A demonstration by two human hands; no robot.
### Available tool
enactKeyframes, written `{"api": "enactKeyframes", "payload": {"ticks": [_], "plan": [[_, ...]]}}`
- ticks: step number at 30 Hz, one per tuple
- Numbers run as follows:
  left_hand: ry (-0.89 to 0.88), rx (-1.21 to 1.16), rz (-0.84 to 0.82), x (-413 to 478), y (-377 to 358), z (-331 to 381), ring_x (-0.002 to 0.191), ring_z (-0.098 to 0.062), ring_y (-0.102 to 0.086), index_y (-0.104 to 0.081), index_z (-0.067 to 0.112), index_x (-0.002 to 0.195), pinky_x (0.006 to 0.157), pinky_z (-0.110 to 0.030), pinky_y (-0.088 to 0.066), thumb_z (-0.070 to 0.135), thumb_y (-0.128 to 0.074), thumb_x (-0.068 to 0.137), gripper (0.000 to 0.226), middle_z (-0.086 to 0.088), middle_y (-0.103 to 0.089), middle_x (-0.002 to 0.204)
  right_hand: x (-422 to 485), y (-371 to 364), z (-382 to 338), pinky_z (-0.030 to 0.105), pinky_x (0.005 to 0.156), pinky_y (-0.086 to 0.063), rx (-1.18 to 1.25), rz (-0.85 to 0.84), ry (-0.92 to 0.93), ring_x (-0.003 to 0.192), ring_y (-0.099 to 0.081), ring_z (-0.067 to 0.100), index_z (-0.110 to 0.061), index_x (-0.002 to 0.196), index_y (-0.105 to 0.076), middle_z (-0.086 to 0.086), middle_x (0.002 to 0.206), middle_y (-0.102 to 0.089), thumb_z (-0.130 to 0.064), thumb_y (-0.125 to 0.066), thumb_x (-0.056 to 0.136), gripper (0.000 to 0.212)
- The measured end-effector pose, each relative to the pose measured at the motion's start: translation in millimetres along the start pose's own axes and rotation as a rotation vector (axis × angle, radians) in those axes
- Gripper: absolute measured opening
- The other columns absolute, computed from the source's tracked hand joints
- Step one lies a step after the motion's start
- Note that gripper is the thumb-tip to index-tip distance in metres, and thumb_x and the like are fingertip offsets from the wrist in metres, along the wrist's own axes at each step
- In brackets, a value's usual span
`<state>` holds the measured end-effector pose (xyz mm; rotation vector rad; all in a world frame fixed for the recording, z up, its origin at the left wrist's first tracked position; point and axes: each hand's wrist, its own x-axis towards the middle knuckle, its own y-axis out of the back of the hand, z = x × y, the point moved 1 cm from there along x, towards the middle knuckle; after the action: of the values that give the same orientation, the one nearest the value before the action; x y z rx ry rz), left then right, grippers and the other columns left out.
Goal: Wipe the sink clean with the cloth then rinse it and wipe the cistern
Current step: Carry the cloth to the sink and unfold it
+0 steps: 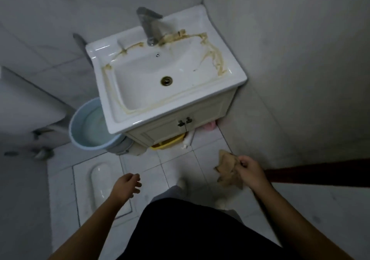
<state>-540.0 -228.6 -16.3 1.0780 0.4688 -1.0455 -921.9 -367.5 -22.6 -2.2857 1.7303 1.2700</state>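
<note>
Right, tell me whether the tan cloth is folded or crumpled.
Crumpled: the tan cloth hangs in a loose, uneven bunch from the right hand, with no neat folds.

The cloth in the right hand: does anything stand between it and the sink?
Nothing visible does. The right hand grips the cloth above the floor tiles, in front of the sink; only open air lies between them.

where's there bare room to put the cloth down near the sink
The sink has a bare back-left ledge, left of the tap. Floor tiles between squat pan and cabinet are free. Crowded at the cabinet foot: bucket, yellow tub.
</note>
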Motion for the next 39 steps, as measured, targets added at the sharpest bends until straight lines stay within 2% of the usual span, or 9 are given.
{"api": "enactKeyframes", "payload": {"ticks": [2,6,12,15,18,20,24,33,39], "plan": [[0.048,-0.074,0.029,5,5,-3,0.074,-0.03,-0.065,-0.067,0.0,0.1,0.065,-0.032,-0.044,0.026,-0.051,0.102,0.03,-0.022,-0.073,0.1,23,0,-25,0.015,0.053,-0.039,-0.022,-0.026,0.054,0.065,-0.053,0.013,-0.004,0.082,-0.061,0.008,0.073,-0.059,-0.002,-0.057,0.094,0.013],[0.038,-0.143,0.017,29,8,20,0.073,-0.029,-0.064,-0.066,0.0,0.101,0.065,-0.032,-0.044,0.025,-0.051,0.102,0.03,-0.024,-0.072,0.101,64,-8,-55,0.028,0.064,-0.041,-0.058,-0.065,0.081,0.071,-0.055,0.022,-0.004,0.08,-0.062,0.019,0.078,-0.062,-0.003,-0.058,0.093,0.013],[-0.158,-0.113,-0.071,74,12,109,0.083,-0.028,-0.072,-0.068,0.009,0.102,0.071,-0.036,-0.051,0.028,-0.049,0.103,0.027,-0.011,-0.075,0.097,93,-14,-84,0.029,0.063,-0.044,-0.056,-0.004,0.042,0.069,-0.059,0.021,-0.019,0.073,-0.063,0.003,0.07,-0.064,-0.006,-0.062,0.092,0.023],[-0.252,-0.112,-0.106,91,20,163,0.082,-0.026,-0.073,-0.07,0.009,0.098,0.071,-0.036,-0.052,0.03,-0.049,0.103,0.029,-0.008,-0.077,0.092,104,-10,-118,0.026,0.06,-0.044,-0.062,0.002,0.08,0.069,-0.06,0.02,-0.016,0.075,-0.064,0.01,0.076,-0.067,-0.003,-0.061,0.091,0.021],[-0.267,-0.139,-0.115,103,27,203,0.077,-0.029,-0.074,-0.07,0.009,0.096,0.074,-0.039,-0.055,0.029,-0.05,0.102,0.029,-0.01,-0.078,0.087,121,-2,-156,0.032,0.062,-0.047,-0.051,-0.01,0.135,0.071,-0.063,0.026,-0.012,0.078,-0.066,0.014,0.08,-0.067,-0.004,-0.061,0.091,0.015],[-0.248,-0.172,-0.094,110,29,219,0.076,-0.032,-0.074,-0.07,0.009,0.094,0.074,-0.042,-0.057,0.027,-0.052,0.1,0.027,-0.011,-0.078,0.086,135,2,-183,0.039,0.066,-0.051,-0.05,-0.058,0.166,0.077,-0.066,0.028,-0.012,0.084,-0.068,0.011,0.082,-0.068,-0.009,-0.062,0.091,0.01],[-0.202,-0.253,0.001,120,31,238,0.073,-0.027,-0.071,-0.07,0.009,0.093,0.07,-0.038,-0.056,0.027,-0.053,0.1,0.026,-0.01,-0.077,0.088,170,0,-247,0.034,0.072,-0.052,-0.03,-0.163,0.255,0.082,-0.066,0.019,-0.015,0.09,-0.07,0.004,0.087,-0.071,-0.012,-0.061,0.092,0.009],[-0.17,-0.319,0.278,100,47,245,0.076,-0.018,-0.073,-0.067,0.015,0.101,0.076,-0.039,-0.056,0.031,-0.05,0.102,0.023,-0.001,-0.075,0.091,235,-39,-357,0.04,0.072,-0.056,-0.107,-0.405,0.461,0.075,-0.065,0.023,-0.016,0.086,-0.071,0.007,0.08,-0.069,-0.013,-0.063,0.088,0.009],[-0.241,-0.435,0.263,97,47,281,0.078,-0.016,-0.073,-0.068,0.016,0.101,0.065,-0.022,-0.05,0.033,-0.058,0.099,0.02,-0.003,-0.076,0.096,245,-67,-383,0.039,0.068,-0.057,-0.149,-0.458,0.486,0.063,-0.062,0.013,-0.022,0.08,-0.069,-0.003,0.069,-0.066,-0.012,-0.064,0.088,0.013]]}}
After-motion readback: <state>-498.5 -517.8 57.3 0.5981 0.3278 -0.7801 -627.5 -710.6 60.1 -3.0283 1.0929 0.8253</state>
